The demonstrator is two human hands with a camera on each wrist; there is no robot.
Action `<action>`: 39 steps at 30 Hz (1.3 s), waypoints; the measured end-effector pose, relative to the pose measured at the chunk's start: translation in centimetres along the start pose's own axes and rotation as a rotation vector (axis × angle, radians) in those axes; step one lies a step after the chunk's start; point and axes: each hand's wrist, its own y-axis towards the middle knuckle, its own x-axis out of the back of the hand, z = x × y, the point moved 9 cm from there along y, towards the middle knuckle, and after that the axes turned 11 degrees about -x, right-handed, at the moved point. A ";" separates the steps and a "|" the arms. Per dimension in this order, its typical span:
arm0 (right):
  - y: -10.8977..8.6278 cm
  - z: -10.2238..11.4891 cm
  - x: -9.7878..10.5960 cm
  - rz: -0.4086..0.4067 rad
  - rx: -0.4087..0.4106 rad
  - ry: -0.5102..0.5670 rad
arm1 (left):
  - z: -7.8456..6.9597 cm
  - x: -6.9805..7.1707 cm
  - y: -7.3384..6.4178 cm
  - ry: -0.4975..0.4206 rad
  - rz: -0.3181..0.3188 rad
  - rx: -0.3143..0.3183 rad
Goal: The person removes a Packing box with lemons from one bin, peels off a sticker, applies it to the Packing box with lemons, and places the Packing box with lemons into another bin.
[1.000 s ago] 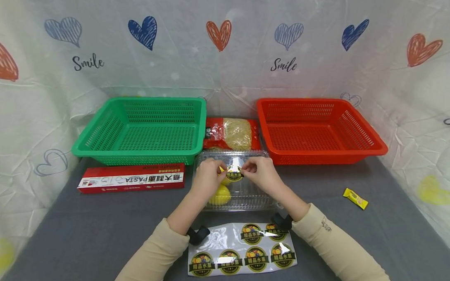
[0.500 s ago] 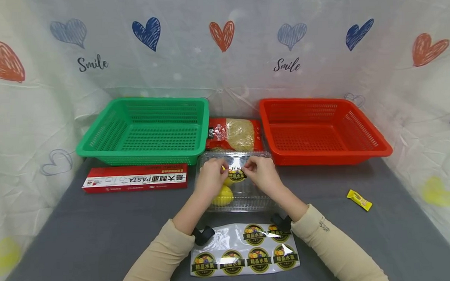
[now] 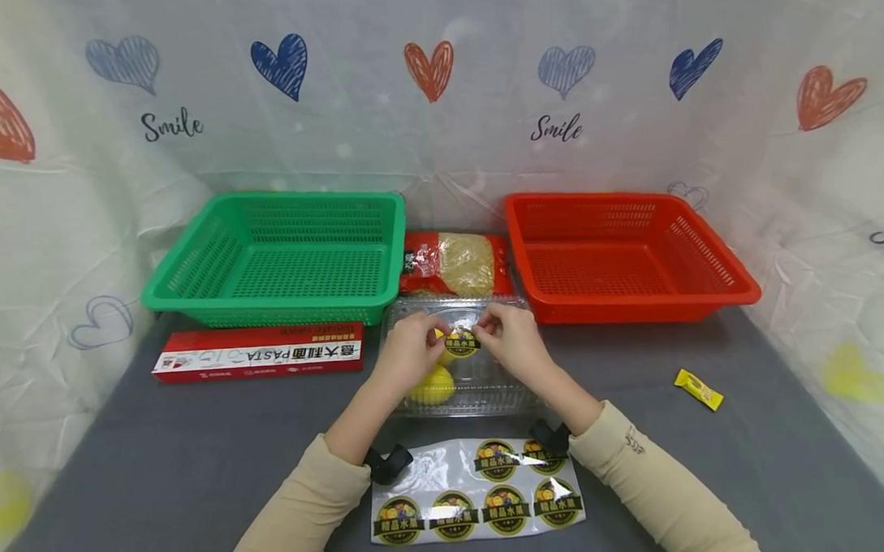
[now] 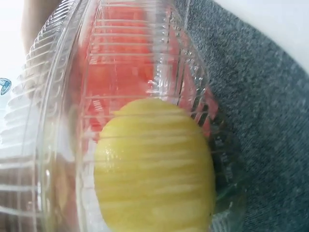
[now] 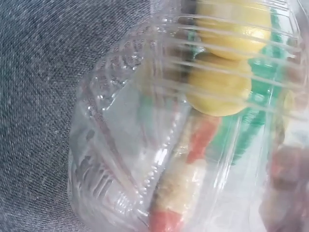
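In the head view my left hand and right hand pinch opposite sides of a round black-and-gold fruit sticker, thumb against fingers. They hold it close over the lid of a clear plastic clamshell container. Yellow lemons show through the plastic on the left, one partly covered by the left hand and sticker. The left wrist view has a lemon behind the ribbed wall. Two touching lemons appear through the container in the right wrist view.
Nearest me lies a sheet of fruit stickers. Behind the container, a red noodle bag sits between a green basket and a red basket. A red pasta box lies left, a small yellow packet right.
The head view sways slightly sideways and back. Both hands stay over the lid with the sticker pinched between them; its round face shows a little more fully now.
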 end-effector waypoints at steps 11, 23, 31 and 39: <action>-0.1 -0.3 0.7 0.025 0.060 0.168 | -0.5 0.7 -1.1 -0.117 -0.034 -0.041; -1.0 -0.8 3.9 -0.068 0.107 0.276 | 0.7 4.1 -2.9 -0.226 -0.269 0.016; -2.3 -1.7 7.0 -0.161 0.029 0.351 | 2.5 4.8 -4.7 -0.175 -0.330 0.124; -2.2 -5.4 8.4 -0.200 -0.059 0.397 | 3.7 3.6 -5.6 -0.280 -0.255 0.184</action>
